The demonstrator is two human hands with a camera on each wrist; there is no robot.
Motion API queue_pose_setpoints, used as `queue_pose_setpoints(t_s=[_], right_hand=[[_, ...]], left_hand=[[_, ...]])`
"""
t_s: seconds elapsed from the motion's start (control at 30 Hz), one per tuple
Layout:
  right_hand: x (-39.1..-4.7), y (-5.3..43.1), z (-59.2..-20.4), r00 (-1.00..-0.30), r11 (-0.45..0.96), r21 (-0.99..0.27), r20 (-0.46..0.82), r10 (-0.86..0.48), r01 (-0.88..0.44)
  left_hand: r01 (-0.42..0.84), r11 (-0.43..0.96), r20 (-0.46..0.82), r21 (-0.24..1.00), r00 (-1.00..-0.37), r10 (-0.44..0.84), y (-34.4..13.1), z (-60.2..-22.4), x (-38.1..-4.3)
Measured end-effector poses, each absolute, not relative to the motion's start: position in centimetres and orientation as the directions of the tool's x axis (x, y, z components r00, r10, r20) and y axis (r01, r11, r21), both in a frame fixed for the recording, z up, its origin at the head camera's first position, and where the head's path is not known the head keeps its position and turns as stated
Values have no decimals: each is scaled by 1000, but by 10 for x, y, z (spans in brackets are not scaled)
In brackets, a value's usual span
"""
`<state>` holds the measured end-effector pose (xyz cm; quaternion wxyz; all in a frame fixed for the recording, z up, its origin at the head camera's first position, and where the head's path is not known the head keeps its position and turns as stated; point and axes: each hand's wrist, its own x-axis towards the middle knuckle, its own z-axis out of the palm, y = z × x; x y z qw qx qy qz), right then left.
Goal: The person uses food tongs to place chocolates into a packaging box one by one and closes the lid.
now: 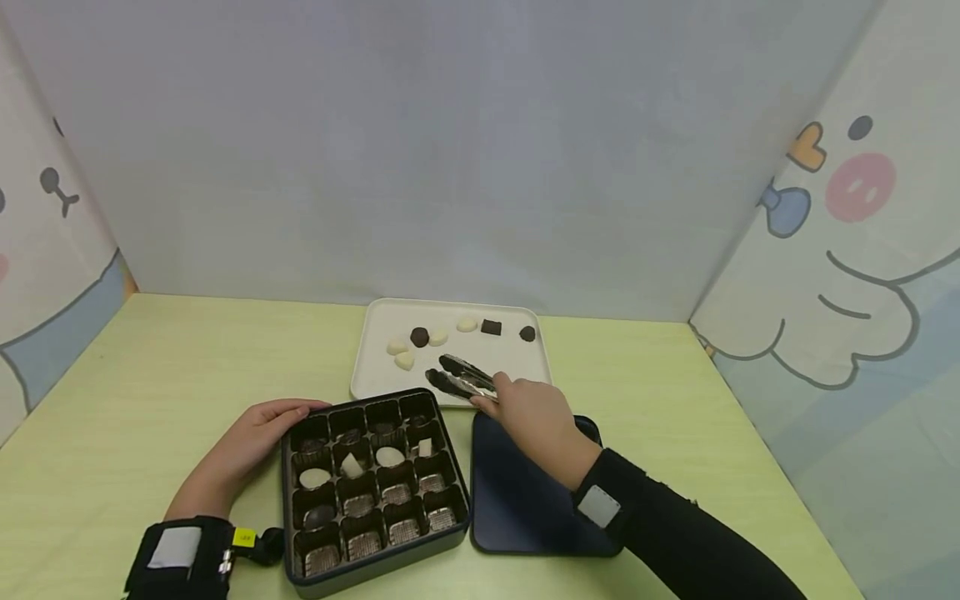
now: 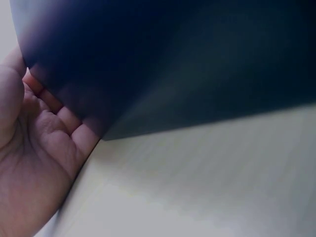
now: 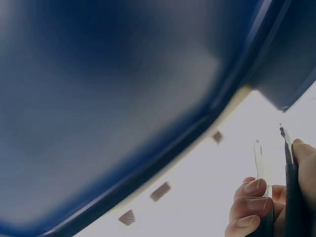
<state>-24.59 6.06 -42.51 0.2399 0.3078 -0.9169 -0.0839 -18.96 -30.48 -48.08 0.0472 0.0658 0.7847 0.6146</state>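
My left hand [image 1: 258, 437] holds the far left corner of a black chocolate box [image 1: 375, 567]; in the left wrist view the fingers [image 2: 69, 121] go behind its wall. The divided insert has dark chocolates in the far row, white pieces [image 1: 390, 457] in the second, and a dark chocolate [image 1: 320, 517] at the left of the third. My right hand [image 1: 540, 421] grips a pair of tongs [image 1: 463, 379], arms apart and nothing between them. Their dark tips are over the near part of a white tray [image 1: 510, 371], which bears white chocolates [image 1: 467, 324] and dark chocolates [image 1: 491, 327].
A dark blue lid [image 1: 525, 517] lies on the table [image 1: 195, 350] right of the box, partly below the right forearm. A grey backdrop [image 1: 450, 150] stands behind the tray, with printed cloth panels [image 1: 862, 267] at the sides.
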Motion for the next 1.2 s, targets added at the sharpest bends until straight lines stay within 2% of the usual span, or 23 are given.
queue_pose_setpoints(t_s=[0.13,0.37,0.6,0.83,1.2], right_hand=[[-257,63,-433,-763,819,257,301,-572,-513],[-274,48,-442,-814,837,234,213,-540,-494],[-290,25,-447,-831,846,244,195,-521,-473],[-307,3,-443,-840,833,338,177,-513,-438],[-331,-18,-440,-903,868,321,74,-423,-380]], left_hand=[[32,236,-7,971,-987,159,-305,-481,-190],[40,231,-1,972,-985,172,-305,-481,-191],[51,265,8,963,-987,161,-304,-479,-190],[41,255,2,966,-988,152,-306,-478,-188],[64,270,19,961,-986,164,-304,-475,-189]])
